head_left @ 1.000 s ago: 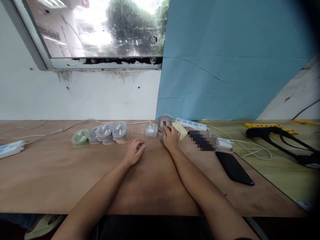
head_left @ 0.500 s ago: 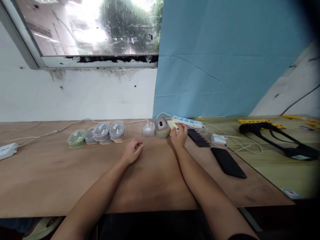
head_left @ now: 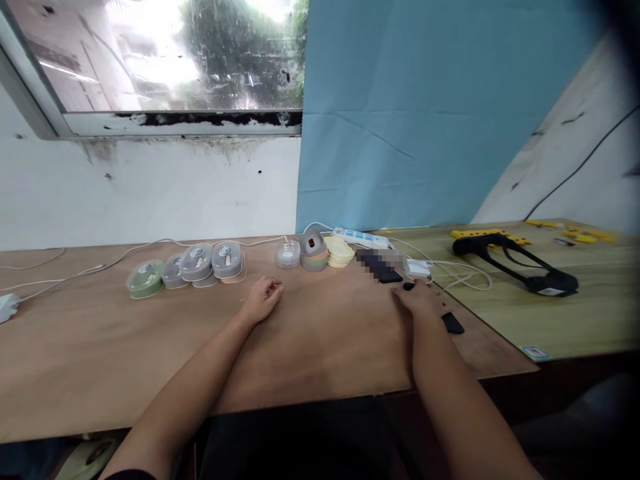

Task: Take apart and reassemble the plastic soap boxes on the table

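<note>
Across to my right, the bare right hand point(head_left: 421, 298) has left the stack of pale yellow, scalloped-edged dishes point(head_left: 340, 253) and now lies over the flat black rectangular slab point(head_left: 453, 324), which was uncovered half a second ago. That slab sits near the right edge of the brown, smooth-topped table point(head_left: 325, 340). I judge it stiff and fairly light, with a slick surface that could slide; if it has a glass face, a drop could crack it. I would take it by its two long edges, thumb opposite fingers, near the middle.

Hand and wrist hide most of it from me: one end pokes out to the right, and a dark bit shows beside the thumb. Whether the fingers have closed on it or merely rest there, I can't tell.

Just beyond is a dark flat object point(head_left: 393, 276), mostly pixelated, so I can't identify it, with a small white plastic box point(head_left: 418, 268) beside it. Well to the left, the bare left hand point(head_left: 263, 298) rests loosely curled, holding nothing I can see. Far right, the black angular frame point(head_left: 520, 267) is soft in my view, and the dark picture corner swallows what lies past it.
</note>
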A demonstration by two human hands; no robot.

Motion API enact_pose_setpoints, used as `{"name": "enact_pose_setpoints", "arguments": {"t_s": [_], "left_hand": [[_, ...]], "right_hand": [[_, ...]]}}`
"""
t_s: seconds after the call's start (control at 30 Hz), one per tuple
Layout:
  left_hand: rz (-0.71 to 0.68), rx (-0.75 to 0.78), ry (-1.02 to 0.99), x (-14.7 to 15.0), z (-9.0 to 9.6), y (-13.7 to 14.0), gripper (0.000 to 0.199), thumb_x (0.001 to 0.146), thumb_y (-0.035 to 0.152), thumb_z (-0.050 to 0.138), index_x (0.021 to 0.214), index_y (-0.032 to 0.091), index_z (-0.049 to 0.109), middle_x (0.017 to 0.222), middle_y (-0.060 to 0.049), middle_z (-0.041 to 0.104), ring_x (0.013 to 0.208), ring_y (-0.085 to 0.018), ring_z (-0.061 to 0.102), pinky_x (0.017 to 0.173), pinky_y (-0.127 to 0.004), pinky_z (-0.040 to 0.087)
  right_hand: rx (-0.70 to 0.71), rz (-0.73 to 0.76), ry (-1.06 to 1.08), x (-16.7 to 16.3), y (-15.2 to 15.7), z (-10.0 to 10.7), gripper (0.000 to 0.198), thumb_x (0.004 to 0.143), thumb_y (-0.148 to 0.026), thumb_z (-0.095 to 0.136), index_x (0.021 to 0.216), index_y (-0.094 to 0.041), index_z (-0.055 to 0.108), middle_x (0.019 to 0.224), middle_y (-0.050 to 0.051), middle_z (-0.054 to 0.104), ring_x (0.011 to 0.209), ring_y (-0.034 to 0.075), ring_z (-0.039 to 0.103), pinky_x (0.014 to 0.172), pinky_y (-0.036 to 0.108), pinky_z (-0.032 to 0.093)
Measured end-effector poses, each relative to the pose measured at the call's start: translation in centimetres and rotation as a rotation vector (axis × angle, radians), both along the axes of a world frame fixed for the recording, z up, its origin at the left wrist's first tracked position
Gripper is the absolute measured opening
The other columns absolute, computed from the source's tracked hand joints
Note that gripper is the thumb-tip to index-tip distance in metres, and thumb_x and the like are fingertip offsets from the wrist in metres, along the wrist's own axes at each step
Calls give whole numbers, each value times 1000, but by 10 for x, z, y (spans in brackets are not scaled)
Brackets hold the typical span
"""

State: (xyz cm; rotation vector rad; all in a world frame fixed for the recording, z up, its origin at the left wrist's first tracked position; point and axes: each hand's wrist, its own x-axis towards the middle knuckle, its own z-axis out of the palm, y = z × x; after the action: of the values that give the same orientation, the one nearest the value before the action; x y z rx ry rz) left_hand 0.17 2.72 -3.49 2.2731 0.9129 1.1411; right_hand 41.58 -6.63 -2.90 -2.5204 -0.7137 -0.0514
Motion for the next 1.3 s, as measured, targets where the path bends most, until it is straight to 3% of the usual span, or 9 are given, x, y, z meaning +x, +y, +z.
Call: {"name": "enact_pose_setpoints", "arguments": {"t_s": [0.23, 0.33, 0.43, 0.6, 0.67, 0.8, 0.93, 1.1, 1.3], "left_hand": [[1, 159, 60, -2, 9, -6, 25, 88, 34, 51, 105, 19, 60, 110, -10, 58, 105, -22, 55, 94, -41, 44], [22, 210, 55, 1, 15, -9, 26, 88, 34, 51, 108, 20, 60, 116, -12, 55, 111, -23, 53, 98, -40, 42], [60, 262, -17, 5, 21, -12, 27, 87, 33, 52, 109, 19, 59, 122, -13, 51, 115, -23, 51, 101, -41, 40], [99, 305, -88, 3, 31, -17, 25, 87, 32, 53, 106, 19, 61, 122, -12, 51, 112, -23, 52, 100, -39, 40], [142, 331, -91, -3, 35, -19, 24, 86, 32, 54, 105, 19, 62, 121, -12, 52, 111, -23, 52, 99, -38, 40], [245, 355, -4, -13, 41, -16, 25, 87, 34, 53, 104, 19, 62, 119, -12, 54, 111, -25, 52, 99, -40, 39], [304, 282, 238, -15, 38, -11, 31, 88, 40, 49, 104, 17, 62, 112, -12, 58, 107, -26, 54, 95, -40, 41], [88, 109, 564, -12, 25, -15, 38, 87, 46, 47, 112, 20, 59, 108, -9, 60, 97, -23, 60, 85, -33, 46], [16, -25, 704, -31, 28, -31, 41, 83, 54, 49, 101, 21, 62, 96, -7, 62, 88, -22, 60, 77, -32, 45]], "right_hand": [[-149, 236, -98, -6, -8, 4, 59, 60, -40, 70, 113, -17, 59, 100, 17, 64, 99, 36, 60, 81, 45, 45], [-195, 300, -145, -35, -16, 11, 60, 59, -43, 72, 112, -17, 59, 95, 16, 63, 93, 34, 61, 77, 42, 46], [-185, 460, -157, -88, -18, 15, 60, 60, -41, 72, 114, -18, 58, 103, 16, 60, 90, 33, 61, 73, 40, 47], [116, 963, -72, -184, 1, 20, 62, 65, -49, 72, 119, -21, 56, 126, 14, 49, 103, 27, 58, 83, 38, 47], [259, 1059, 0, -208, 14, 24, 61, 72, -54, 66, 123, -22, 53, 130, 14, 46, 101, 24, 59, 81, 36, 48], [342, 1096, 85, -224, 40, 28, 49, 77, -50, 63, 115, -21, 57, 118, 11, 57, 91, 21, 61, 77, 35, 49], [356, 1111, 125, -219, 59, 12, 37, 78, -42, 63, 107, -20, 62, 108, 8, 64, 80, 17, 61, 77, 34, 48], [365, 1075, 201, -203, 69, -11, 29, 80, -38, 60, 101, -19, 64, 95, 6, 67, 75, 15, 60, 74, 31, 48], [365, 1027, 212, -193, 76, -15, 32, 79, -39, 59, 104, -19, 63, 89, 4, 68, 72, 14, 60, 71, 29, 48]]}}
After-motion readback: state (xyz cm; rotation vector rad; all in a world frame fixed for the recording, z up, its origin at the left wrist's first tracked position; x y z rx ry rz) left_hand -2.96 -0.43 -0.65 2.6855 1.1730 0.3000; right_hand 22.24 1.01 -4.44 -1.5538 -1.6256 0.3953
